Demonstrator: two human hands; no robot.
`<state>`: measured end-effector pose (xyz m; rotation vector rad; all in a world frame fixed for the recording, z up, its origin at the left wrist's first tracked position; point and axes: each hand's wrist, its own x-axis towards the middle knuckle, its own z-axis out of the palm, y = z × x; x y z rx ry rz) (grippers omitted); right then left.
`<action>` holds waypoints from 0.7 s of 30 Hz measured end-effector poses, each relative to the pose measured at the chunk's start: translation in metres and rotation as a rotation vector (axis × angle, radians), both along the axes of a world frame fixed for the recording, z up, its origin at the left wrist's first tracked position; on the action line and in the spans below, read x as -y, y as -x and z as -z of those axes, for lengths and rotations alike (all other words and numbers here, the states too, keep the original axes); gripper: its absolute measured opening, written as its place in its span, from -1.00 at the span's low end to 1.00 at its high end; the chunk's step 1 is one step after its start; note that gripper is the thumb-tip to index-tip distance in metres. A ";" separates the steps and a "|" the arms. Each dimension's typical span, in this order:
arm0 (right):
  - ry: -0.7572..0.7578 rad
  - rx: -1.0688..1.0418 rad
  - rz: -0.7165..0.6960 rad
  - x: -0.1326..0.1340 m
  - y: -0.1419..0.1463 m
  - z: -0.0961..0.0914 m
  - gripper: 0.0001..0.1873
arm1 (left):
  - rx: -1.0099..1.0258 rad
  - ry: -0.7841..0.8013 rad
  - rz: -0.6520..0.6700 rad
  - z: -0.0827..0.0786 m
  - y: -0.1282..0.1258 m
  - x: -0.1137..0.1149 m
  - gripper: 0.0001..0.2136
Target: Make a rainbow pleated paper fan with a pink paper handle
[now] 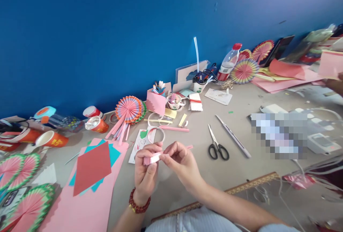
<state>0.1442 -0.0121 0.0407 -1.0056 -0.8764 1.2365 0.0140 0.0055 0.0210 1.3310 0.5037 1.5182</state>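
Both my hands meet over the table's front middle, pinching a narrow pink paper strip [153,158] between them. My left hand [145,173], with a red bead bracelet at the wrist, grips the strip's left end, fingers curled. My right hand [180,161] pinches the strip's right part with thumb and fingertips; a short pink end sticks out past it toward the right. Black-handled scissors [217,146] lie just right of my right hand, and a grey craft knife [233,136] lies beside them.
Pink, teal and red paper sheets [92,169] lie at the left, folded paper fans [129,109] behind and at the far left. Orange paper cups [50,139], a pink pen holder [156,101], a plastic bottle [228,63] and tape rings stand along the blue wall. Another person's hand [334,83] is at the right edge.
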 end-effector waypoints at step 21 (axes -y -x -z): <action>-0.107 0.165 0.028 -0.002 0.008 0.001 -0.75 | -0.036 0.036 -0.139 -0.003 -0.005 0.003 -0.78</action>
